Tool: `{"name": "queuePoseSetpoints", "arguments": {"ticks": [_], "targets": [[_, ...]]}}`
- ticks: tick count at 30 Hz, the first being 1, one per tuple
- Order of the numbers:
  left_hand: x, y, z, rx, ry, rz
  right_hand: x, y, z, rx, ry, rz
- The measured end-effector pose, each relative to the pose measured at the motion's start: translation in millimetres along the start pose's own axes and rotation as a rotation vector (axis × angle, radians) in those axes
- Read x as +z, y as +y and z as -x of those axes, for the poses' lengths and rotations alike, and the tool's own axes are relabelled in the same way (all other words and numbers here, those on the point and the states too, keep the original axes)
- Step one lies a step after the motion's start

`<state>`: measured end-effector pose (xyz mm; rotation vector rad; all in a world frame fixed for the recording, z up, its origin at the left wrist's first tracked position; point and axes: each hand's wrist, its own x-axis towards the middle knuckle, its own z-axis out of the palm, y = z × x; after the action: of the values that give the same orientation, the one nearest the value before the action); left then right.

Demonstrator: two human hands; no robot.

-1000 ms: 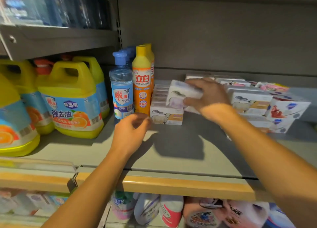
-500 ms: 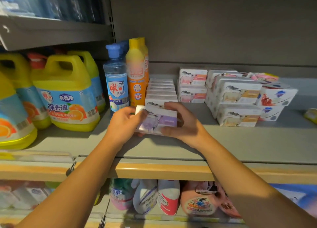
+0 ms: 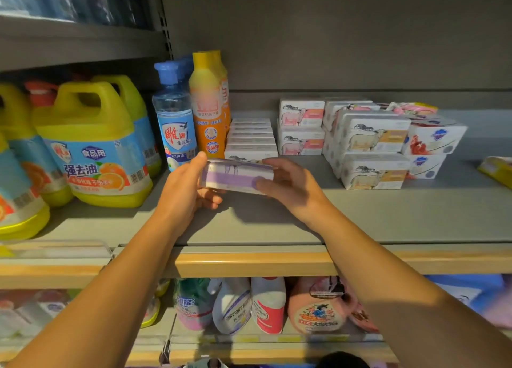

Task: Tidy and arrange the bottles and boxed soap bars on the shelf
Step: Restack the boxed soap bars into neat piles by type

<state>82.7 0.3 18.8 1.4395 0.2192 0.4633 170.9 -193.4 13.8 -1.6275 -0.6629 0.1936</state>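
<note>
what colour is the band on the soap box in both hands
Purple, across a white soap box; the head view shows it, gripped between the left hand and right hand.

The yellow jug (image 3: 94,146) reads 强去油 and 食品用; the blue-capped bottle (image 3: 174,118) reads 雕牌.

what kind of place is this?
Most likely a shop's cleaning-goods aisle: tiered metal shelf with a price-label rail, rows of identical detergent jugs, and stacked boxed soap bars.
</note>
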Motion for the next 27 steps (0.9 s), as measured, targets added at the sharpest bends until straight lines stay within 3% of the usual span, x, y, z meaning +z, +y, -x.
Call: {"name": "queuePoseSetpoints", "arguments": {"ticks": [4, 13, 20, 23, 27], "targets": [[1.2, -1.0, 3.5, 0.019, 0.010, -0.157, 1.4, -9.0, 3.9, 0.142, 0.026, -0.076], [5.3, -1.0, 1.9, 0.007, 0.024, -0.302, -0.4, -11.4, 1.1, 0.179, 0.063, -0.015], [5.1, -2.1, 1.3, 0.046, 0.043, -0.295, -2.9, -6.9, 4.0, 0.047, 0.012, -0.012], [4.4, -2.5, 0.4, 0.139, 0.068, -0.378, -1.0, -7.2, 5.9, -0.020, 0.012, 0.007], [3.0, -2.3, 4.0, 0.209, -0.016, -0.399, 0.7, -4.7, 5.8, -0.099, 0.025, 0.150]]}}
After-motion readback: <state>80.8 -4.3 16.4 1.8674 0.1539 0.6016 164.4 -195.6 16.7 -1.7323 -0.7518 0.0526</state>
